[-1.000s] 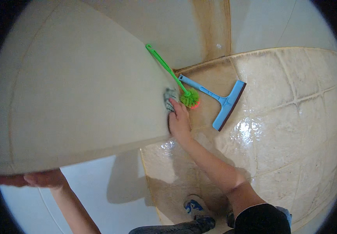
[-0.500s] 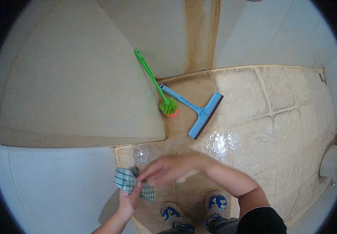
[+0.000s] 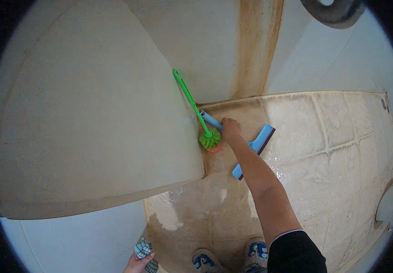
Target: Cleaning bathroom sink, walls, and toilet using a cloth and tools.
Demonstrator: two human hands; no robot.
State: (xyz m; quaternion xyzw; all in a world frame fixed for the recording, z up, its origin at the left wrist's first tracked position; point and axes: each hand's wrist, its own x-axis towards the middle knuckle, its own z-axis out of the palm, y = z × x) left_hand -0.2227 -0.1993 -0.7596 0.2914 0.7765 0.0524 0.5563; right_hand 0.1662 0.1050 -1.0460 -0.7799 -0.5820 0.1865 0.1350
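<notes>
Head view, and nearest the lower edge we have the left hand (image 3: pixel 137 263), thumb and fingers closed on a checked cloth (image 3: pixel 143 249), the cloth bunched up and poking out on both sides of the thumb. Just to the right, two shoes (image 3: pixel 256 251) with blue patches peek in, side by side, toes pointing up the frame. Beside them comes the black sleeve (image 3: pixel 296 252) with its thin white edge, and out of it a bare right forearm extends long and straight over the tiled floor (image 3: pixel 296 191), which looks wet and shiny in patches.

Follow that arm up to the right hand (image 3: pixel 231 128): it's on the handle of the blue squeegee (image 3: pixel 263 136), fingers bent over the middle of it! How tightly they close, I cannot tell; the palm side is hidden. The squeegee lies on the tiles near the corner, its wide head with the dark blade slanting to the right, partly covered by the forearm, its handle end off to the left.

Right next to that, the green brush (image 3: pixel 210 139) stands tilted, bristles low with a pinkish-red patch below, handle slanting up along the pale wall (image 3: pixel 92 113). Farther back, a brown stain (image 3: pixel 253 45) runs down the wall behind, and at the top right sits a dark, rounded thing (image 3: pixel 335 18), cut off by the rim.
</notes>
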